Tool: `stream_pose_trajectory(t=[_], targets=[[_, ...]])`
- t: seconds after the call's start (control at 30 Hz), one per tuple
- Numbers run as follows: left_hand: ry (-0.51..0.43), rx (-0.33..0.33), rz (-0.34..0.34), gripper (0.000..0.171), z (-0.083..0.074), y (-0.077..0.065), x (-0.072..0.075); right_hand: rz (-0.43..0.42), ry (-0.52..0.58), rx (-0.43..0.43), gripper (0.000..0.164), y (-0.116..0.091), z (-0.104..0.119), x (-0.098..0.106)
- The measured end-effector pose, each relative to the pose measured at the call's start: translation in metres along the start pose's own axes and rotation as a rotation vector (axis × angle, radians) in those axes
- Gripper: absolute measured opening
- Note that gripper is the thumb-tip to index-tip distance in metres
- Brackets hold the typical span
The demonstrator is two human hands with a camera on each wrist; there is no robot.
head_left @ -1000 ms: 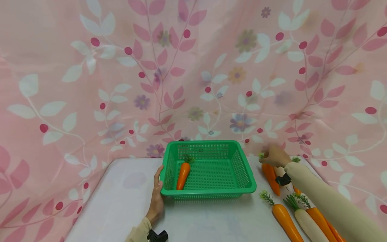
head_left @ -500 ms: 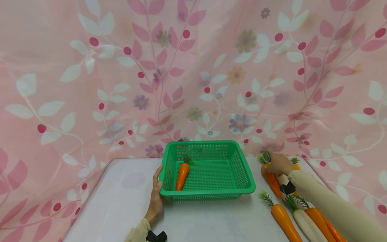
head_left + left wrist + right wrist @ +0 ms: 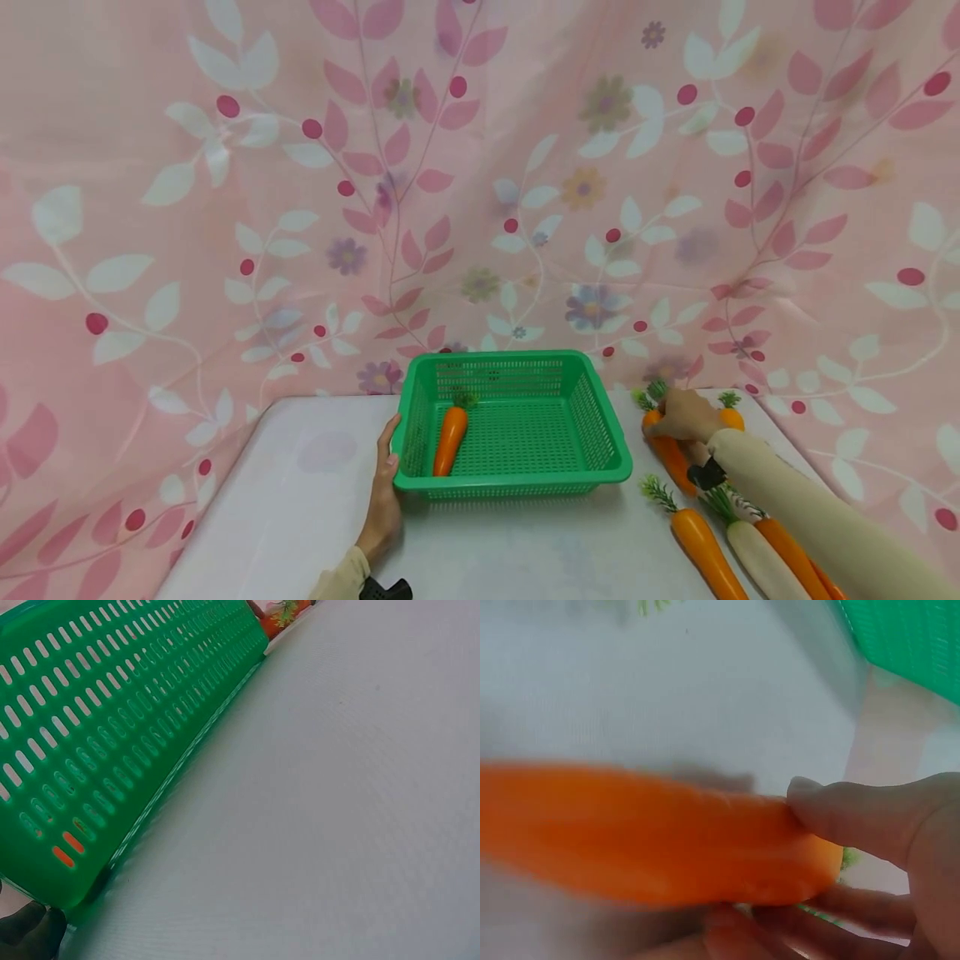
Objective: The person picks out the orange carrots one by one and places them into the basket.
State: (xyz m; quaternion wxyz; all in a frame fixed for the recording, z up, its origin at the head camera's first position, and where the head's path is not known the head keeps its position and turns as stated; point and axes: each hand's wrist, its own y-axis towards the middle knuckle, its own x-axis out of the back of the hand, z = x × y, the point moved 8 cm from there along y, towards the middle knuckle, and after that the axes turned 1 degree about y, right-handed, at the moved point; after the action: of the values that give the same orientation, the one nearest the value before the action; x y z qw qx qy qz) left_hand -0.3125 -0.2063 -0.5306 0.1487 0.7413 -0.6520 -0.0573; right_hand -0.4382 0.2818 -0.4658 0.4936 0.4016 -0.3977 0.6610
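Observation:
My right hand is at the right side of the table, pinching an orange carrot near its leafy end. In the right wrist view, the thumb lies on one side of this carrot and the fingers on the other. My left hand rests against the left side of a green plastic basket, its fingers stretched along the outer wall. Inside the basket one carrot lies at the left. The left wrist view shows mostly the basket's slotted wall, with dark fingertips at the lower left corner.
Nearer the front right lie another carrot, a white radish and more carrots, partly behind the right sleeve. A further carrot sits beyond the right hand. A pink floral cloth hangs behind the white table.
My right hand has come down onto the carrot's upper end and now pinches it; the carrot has shifted slightly. The left hand stays at the basket.

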Motion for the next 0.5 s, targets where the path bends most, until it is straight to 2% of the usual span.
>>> stream_pose_trajectory(t=[0.17,0.5], targets=[[0.002,-0.007,0.001,0.059,-0.001,-0.001,-0.001,0.019,0.001,0.004,0.058,0.004,-0.002,-0.010],[0.004,-0.010,-0.002,0.060,-0.003,-0.001,0.000,0.031,0.038,-0.009,0.048,0.007,0.000,-0.012]])
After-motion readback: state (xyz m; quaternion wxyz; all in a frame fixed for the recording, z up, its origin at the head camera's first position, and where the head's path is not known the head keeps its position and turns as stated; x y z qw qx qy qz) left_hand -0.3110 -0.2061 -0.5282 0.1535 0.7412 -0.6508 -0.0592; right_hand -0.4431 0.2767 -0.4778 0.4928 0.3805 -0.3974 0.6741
